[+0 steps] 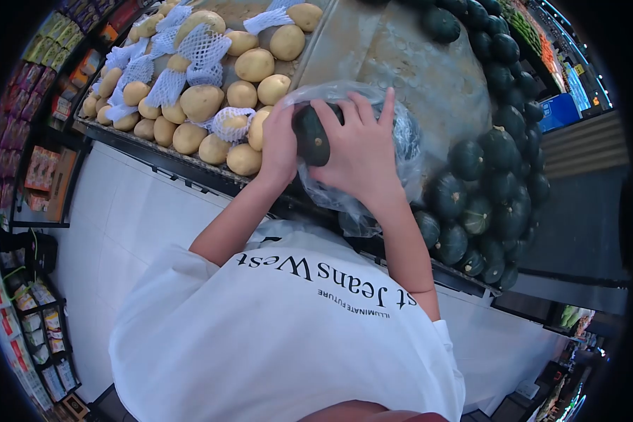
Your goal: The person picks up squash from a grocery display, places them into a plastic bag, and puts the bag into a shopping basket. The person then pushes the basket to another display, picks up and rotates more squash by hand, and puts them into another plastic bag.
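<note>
A dark green pumpkin (312, 135) sits between my hands at the front edge of the produce stand. My left hand (279, 144) grips its left side. My right hand (359, 151) lies over its right side, with the fingers bent onto it and the little finger sticking out. A clear plastic bag (330, 190) is bunched around and beneath the pumpkin. To the right of my right hand, a dark rounded shape (405, 133) shows through the plastic; I cannot tell what it is. My palms and the pumpkin's underside are hidden.
Pale yellow potatoes (202, 103), some in white foam nets (204, 53), are heaped on the left. More dark green pumpkins (501, 151) are piled along the right. Packaged goods (42, 169) fill shelves at the far left. A blue sign (560, 111) stands at the right.
</note>
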The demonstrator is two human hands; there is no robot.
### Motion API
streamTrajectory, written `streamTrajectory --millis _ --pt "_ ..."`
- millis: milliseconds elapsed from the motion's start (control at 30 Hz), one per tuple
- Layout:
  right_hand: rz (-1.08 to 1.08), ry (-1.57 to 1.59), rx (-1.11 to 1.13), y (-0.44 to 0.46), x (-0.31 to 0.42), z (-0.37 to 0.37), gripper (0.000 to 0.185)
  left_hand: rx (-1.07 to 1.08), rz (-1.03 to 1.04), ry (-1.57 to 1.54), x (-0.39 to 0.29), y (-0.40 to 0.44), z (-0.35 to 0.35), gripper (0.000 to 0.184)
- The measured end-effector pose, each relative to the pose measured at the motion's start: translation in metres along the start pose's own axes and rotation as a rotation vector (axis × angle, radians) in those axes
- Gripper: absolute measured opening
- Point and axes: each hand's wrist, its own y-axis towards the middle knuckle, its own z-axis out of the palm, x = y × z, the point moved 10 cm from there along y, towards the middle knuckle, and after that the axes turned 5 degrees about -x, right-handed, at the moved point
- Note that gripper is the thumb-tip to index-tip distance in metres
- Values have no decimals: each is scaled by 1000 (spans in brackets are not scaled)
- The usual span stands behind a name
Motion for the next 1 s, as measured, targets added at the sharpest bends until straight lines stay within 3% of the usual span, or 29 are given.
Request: streamTrajectory --millis 267,400,533,567,733,833,933,1000 --pt "-7 -52 -66 -3 6 2 82 -97 21 -147 -3 -9 -9 35" --pt "-63 8 43 -7 10 -3 74 -91 27 -52 2 -4 -17 38" --pt "140 244 -132 -14 -15 -23 49 -84 77 127 9 -12 -19 35" --pt "164 264 -337 -21 -28 -32 39 -77 127 212 11 -15 -20 36" --pt "595 702 -624 -64 -95 -67 53 85 488 553 -9 -27 4 40" --pt "489 593 -892 -91 -118 -92 68 88 504 510 -10 -26 5 40" --pt "656 372 -914 -115 -132 -95 74 46 488 454 -12 -27 4 41" --pt "787 606 -672 -124 -145 -71 77 -2 472 361 -17 -30 5 43"
